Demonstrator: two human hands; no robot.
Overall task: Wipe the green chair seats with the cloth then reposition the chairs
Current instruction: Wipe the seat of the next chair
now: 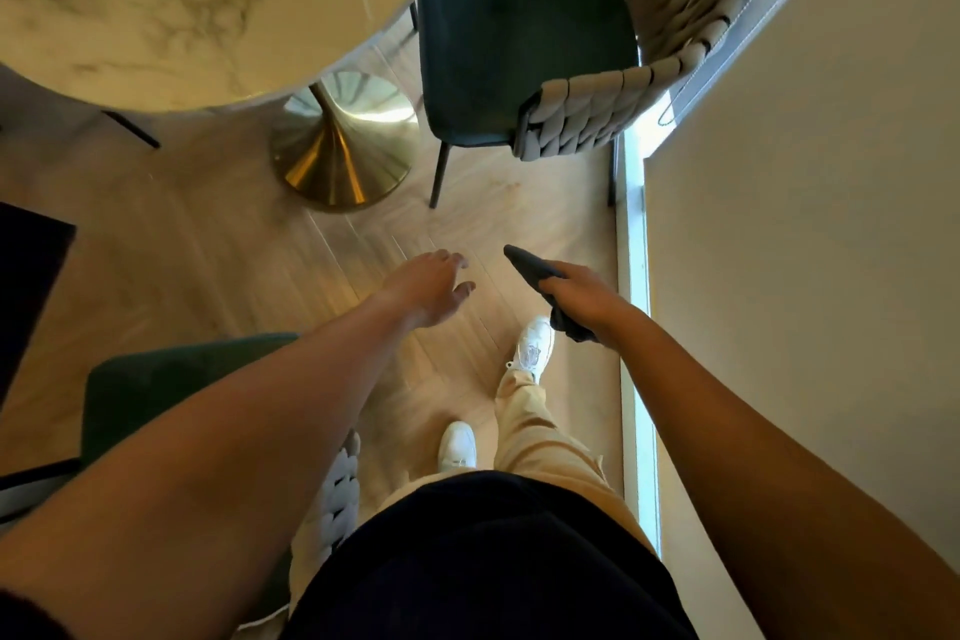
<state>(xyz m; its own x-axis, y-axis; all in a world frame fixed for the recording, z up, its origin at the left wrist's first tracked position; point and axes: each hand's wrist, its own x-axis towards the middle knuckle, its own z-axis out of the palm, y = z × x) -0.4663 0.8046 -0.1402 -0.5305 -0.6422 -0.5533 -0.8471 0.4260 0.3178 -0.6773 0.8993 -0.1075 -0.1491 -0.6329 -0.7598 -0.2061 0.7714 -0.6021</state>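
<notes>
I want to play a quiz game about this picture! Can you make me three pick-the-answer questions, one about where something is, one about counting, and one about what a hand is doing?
1. Where is the cloth?
A. on the table
B. in the right hand
C. on the floor

2. How many green chair seats show?
A. two
B. four
C. none

3. What is the left hand doing?
A. gripping a chair
B. holding a cup
C. open, holding nothing

Answers:
1 B, the right hand grips it.
2 A, the far seat and the near seat.
3 C, the left hand has its fingers spread above the floor.
</notes>
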